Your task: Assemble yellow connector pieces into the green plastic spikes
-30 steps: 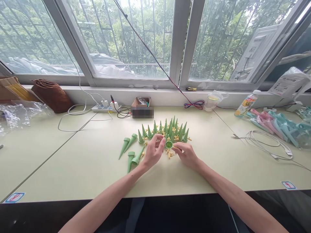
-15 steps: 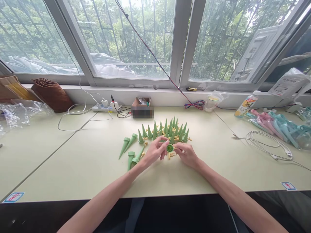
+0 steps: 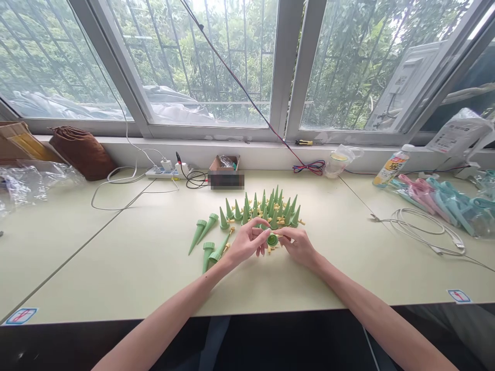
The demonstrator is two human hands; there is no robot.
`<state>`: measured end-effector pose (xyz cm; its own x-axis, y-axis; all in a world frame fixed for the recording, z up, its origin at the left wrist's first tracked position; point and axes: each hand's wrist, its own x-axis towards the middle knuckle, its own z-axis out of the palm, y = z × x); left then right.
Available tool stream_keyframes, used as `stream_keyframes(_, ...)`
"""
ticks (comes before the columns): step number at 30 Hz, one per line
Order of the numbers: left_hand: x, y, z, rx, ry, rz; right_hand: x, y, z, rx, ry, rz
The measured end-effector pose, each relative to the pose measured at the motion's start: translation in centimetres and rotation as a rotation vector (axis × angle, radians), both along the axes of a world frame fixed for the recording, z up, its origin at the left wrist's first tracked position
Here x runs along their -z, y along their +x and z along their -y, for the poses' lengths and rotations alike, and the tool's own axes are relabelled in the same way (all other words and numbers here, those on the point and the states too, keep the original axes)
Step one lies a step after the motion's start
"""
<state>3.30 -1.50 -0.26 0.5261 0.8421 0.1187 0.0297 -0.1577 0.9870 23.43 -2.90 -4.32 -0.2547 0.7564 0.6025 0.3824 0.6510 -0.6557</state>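
My left hand [image 3: 244,244] is closed on a green plant watering spike [image 3: 272,240], its round open end turned toward me. At the spike's right side, the fingertips of my right hand [image 3: 297,246] pinch a small yellow valve, mostly hidden by the fingers. Just behind my hands, several green spikes [image 3: 277,208] with yellow valves stand point up in a tight cluster. Left of my left hand, loose green spikes [image 3: 209,247] lie on the table, some with yellow pieces near them. A few yellow valves [image 3: 269,250] lie below the held spike, partly covered.
Along the back stand a small open box [image 3: 225,172], a power strip [image 3: 162,170] with cables and a plastic cup [image 3: 337,162]. To the right are a bottle [image 3: 392,166], a coiled white cable [image 3: 425,232] and pink and teal bagged tools [image 3: 444,198]. A brown bag [image 3: 82,152] sits at left.
The held spike has shifted slightly down and right, and its open end has tilted a little. Both hands keep their hold in nearly the same place.
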Motion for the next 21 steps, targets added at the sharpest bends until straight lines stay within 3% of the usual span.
stream_keyframes(21, -0.07, -0.16, 0.31, 0.031, 0.153, -0.013, -0.07, 0.04, -0.02, 0.006, -0.005, -0.011)
